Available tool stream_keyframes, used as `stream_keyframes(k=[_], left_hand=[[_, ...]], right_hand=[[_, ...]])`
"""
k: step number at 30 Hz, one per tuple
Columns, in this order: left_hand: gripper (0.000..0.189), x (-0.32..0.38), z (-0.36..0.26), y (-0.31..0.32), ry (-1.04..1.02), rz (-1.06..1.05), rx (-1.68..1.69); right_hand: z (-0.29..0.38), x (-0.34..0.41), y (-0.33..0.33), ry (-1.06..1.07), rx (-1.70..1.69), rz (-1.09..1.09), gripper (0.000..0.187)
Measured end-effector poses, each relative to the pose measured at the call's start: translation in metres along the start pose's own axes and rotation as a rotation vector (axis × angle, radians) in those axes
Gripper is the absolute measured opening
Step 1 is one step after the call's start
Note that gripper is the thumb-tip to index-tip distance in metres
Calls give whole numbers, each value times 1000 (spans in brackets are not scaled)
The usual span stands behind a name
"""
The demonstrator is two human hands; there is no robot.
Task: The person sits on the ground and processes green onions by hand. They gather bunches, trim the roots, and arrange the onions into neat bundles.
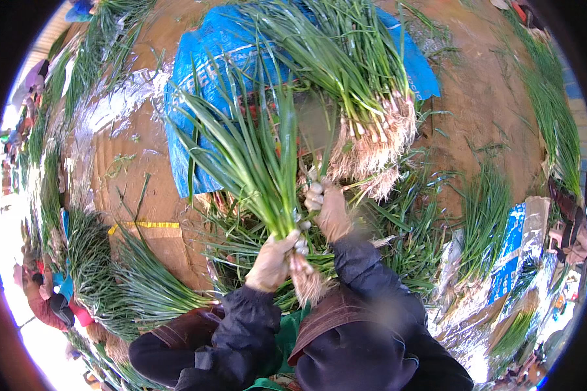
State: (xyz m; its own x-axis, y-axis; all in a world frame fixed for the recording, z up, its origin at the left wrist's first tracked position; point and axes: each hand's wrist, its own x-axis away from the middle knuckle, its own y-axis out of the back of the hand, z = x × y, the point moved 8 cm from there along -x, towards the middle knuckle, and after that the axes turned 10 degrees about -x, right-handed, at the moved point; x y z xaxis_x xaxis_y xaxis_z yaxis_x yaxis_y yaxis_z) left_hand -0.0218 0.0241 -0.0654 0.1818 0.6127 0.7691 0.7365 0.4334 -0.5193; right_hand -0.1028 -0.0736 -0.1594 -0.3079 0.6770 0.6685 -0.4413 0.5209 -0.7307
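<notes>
My left hand [273, 261], in a pale glove, is closed around a bunch of green onions [259, 181] just above their roots. The leaves fan up and to the left, and the roots hang below the fist. My right hand [330, 207], gloved in the same way, is raised beside the bunch with its whitish fingertips curled. A thin green stalk is at its fingers; whether they grip it, I cannot tell. Beyond, a large heap of green onions [342, 63] with long pale roots lies on a blue printed sack [200, 83].
Loose green leaves [406, 225] litter the ground under and around my hands. More green onions lie at the left [98, 264] and the far right [553, 107]. A flattened cardboard piece [164, 249] is at the left. Other people [49, 298] sit along the left edge.
</notes>
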Motion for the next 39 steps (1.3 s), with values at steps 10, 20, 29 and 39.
stream_keyframes(k=[10,20,29,39], left_hand=[[87,104,-123,-12,-689,110,-11],[35,-58,-90,-17,-341,83,-181],[18,-47,-60,4,-296,-22,-292],[14,-20,-40,28,-337,-107,-249]], right_hand=[[61,22,-90,468,2360,341,49],[87,47,-91,613,1873,56,27],[86,39,-93,801,1964,88,27],[4,5,-67,-123,921,258,21]])
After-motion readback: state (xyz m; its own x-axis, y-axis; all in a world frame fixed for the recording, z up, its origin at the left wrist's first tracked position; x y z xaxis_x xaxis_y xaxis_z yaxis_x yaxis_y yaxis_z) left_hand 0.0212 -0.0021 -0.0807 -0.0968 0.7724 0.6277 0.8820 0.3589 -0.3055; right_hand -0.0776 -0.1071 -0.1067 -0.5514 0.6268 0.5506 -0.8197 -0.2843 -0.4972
